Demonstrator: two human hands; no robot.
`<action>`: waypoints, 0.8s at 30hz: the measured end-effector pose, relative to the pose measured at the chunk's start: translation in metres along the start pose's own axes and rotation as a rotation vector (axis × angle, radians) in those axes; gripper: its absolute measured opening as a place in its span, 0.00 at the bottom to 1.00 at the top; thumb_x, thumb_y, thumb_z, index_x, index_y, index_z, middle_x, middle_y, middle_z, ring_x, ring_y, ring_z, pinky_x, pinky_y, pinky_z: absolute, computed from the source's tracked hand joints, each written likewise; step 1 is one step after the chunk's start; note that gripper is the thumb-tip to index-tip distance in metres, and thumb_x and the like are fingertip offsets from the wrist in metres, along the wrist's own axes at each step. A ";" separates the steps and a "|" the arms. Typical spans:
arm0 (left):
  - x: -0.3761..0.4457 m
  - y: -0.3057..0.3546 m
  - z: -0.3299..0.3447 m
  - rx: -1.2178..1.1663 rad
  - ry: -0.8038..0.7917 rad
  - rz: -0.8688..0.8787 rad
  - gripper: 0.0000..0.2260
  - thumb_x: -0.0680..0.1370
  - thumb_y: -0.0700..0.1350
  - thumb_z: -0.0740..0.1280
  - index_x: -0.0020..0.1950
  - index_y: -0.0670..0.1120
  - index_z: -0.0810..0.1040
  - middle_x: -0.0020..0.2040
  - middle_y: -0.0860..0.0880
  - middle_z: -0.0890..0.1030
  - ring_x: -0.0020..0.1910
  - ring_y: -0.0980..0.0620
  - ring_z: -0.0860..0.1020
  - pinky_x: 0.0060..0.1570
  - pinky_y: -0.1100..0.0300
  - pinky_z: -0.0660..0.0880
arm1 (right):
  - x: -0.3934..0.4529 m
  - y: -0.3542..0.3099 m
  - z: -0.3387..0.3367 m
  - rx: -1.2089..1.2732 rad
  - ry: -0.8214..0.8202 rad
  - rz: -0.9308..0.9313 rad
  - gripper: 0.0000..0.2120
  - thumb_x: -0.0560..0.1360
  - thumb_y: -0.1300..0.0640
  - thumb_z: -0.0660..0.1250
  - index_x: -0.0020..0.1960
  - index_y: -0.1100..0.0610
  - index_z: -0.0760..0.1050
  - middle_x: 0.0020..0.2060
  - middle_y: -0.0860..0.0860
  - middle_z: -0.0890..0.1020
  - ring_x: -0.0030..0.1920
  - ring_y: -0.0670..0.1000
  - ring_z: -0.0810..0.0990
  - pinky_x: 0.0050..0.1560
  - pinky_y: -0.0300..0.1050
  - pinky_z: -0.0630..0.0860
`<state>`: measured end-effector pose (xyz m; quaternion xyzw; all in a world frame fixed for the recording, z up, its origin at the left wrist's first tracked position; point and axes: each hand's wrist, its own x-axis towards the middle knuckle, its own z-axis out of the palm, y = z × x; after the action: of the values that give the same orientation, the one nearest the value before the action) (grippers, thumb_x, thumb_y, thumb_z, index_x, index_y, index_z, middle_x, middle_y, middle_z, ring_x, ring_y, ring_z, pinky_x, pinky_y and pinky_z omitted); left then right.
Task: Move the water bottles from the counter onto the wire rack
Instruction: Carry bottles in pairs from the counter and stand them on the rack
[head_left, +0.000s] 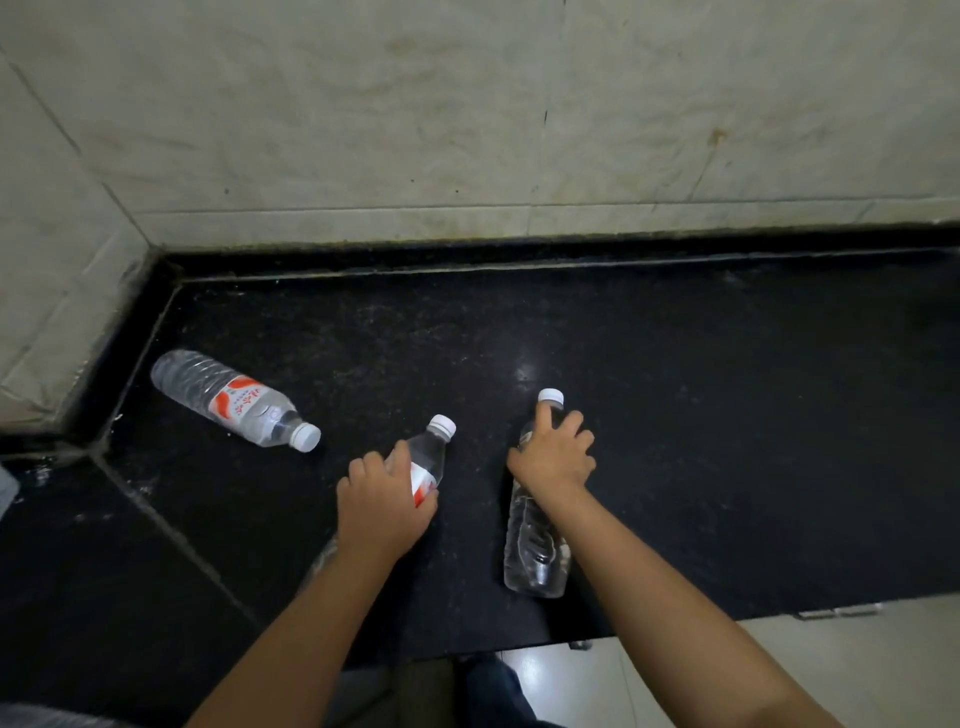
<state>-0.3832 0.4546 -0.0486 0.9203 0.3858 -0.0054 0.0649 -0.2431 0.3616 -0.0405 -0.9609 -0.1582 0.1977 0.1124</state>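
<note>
Three clear water bottles with white caps lie on a black stone counter (727, 415). My left hand (384, 499) is wrapped around the middle bottle (431, 457), over its red and white label. My right hand (553, 457) grips the upper part of the right bottle (535, 545), just below its cap. The third bottle (234, 397) lies alone on its side at the left, cap pointing right. No wire rack is in view.
Pale tiled walls (467, 130) close off the counter at the back and left. The counter's front edge runs along the lower right, above a light cabinet front (779, 665). A clear plastic object shows at the bottom left corner (31, 717).
</note>
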 end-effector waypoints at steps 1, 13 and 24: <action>0.000 0.003 -0.004 0.005 0.006 -0.002 0.27 0.69 0.52 0.71 0.64 0.40 0.72 0.50 0.37 0.79 0.47 0.40 0.77 0.44 0.50 0.75 | 0.000 0.001 -0.001 0.015 0.007 -0.011 0.30 0.74 0.52 0.63 0.70 0.53 0.52 0.67 0.59 0.58 0.64 0.62 0.62 0.60 0.56 0.68; -0.031 0.036 -0.036 0.008 0.046 0.120 0.28 0.66 0.48 0.76 0.56 0.32 0.72 0.45 0.35 0.78 0.42 0.37 0.78 0.37 0.49 0.77 | -0.064 0.056 -0.046 0.158 0.303 -0.243 0.33 0.77 0.53 0.61 0.75 0.56 0.47 0.71 0.62 0.52 0.64 0.62 0.61 0.64 0.54 0.66; -0.065 0.216 -0.101 -0.449 0.218 0.364 0.27 0.72 0.45 0.71 0.60 0.28 0.67 0.54 0.31 0.73 0.53 0.34 0.70 0.51 0.44 0.70 | -0.105 0.205 -0.157 -0.026 0.763 -0.307 0.31 0.64 0.52 0.71 0.62 0.60 0.64 0.50 0.70 0.76 0.38 0.67 0.79 0.34 0.55 0.79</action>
<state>-0.2793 0.2708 0.0803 0.9320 0.2110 0.1904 0.2248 -0.2167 0.1116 0.0793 -0.9318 -0.2492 -0.1940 0.1790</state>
